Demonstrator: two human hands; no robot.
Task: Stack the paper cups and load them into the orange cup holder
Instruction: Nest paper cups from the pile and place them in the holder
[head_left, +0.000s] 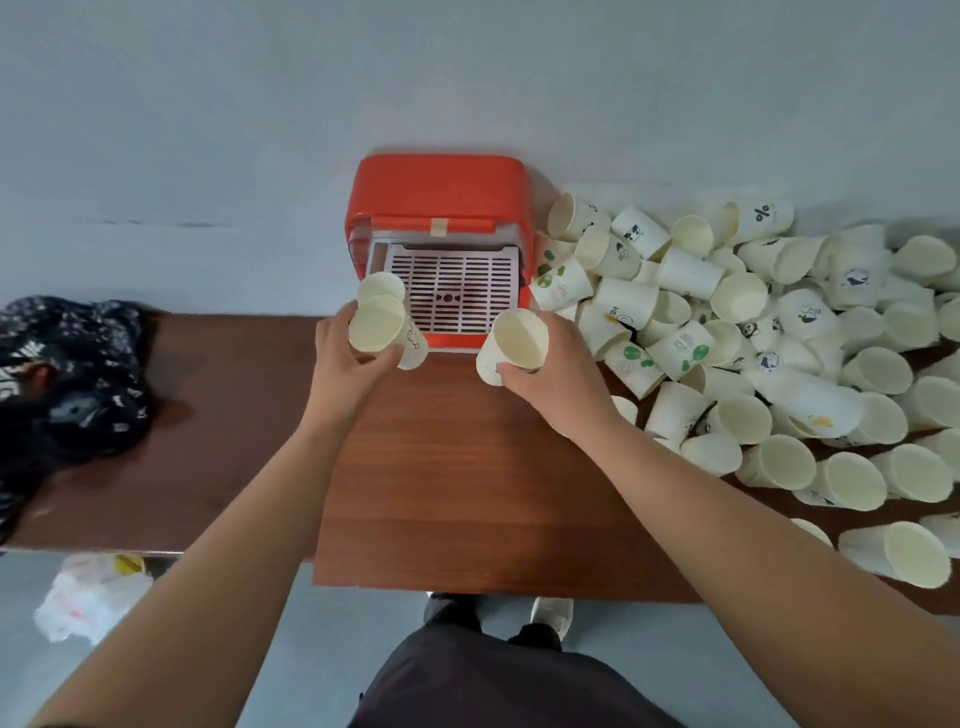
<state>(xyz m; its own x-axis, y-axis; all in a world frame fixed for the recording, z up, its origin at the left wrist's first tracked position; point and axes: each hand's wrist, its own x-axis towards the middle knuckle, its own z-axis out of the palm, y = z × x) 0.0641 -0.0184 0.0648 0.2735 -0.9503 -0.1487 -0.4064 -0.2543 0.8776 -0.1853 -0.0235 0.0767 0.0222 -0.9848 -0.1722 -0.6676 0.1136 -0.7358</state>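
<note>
- Head view: the step in hand looks like stacking. The left hand (345, 364) curls fingers and thumb round a short stack of cups (378, 319), two rims showing one behind the other, held just in front of the orange cup holder (441, 192).
- The right hand (556, 379) grips a single cup (519, 340) by its wall, mouth tilted toward the camera, apart from the stack and above the desk (467, 467).
- Next move, as I judge it: bring the single cup across and nest it with the stack. Both mouths face much the same way, so its base must line up squarely with the front rim before it slides in.
- The task seems far from done: a pile of loose cups (753, 322) covers the desk to the right of the holder, reaching up to its side.
- Hard to make out: how many cups the stack holds, since the fingers cover its walls.
- Hidden: where the holder takes cups. Only its orange top and a white slotted grille (454, 291) show, and I cannot tell whether any cups are inside.
- Cut off: the pile runs past the right edge, and a dark patterned cloth (67, 364) at the left is partly out of frame.
</note>
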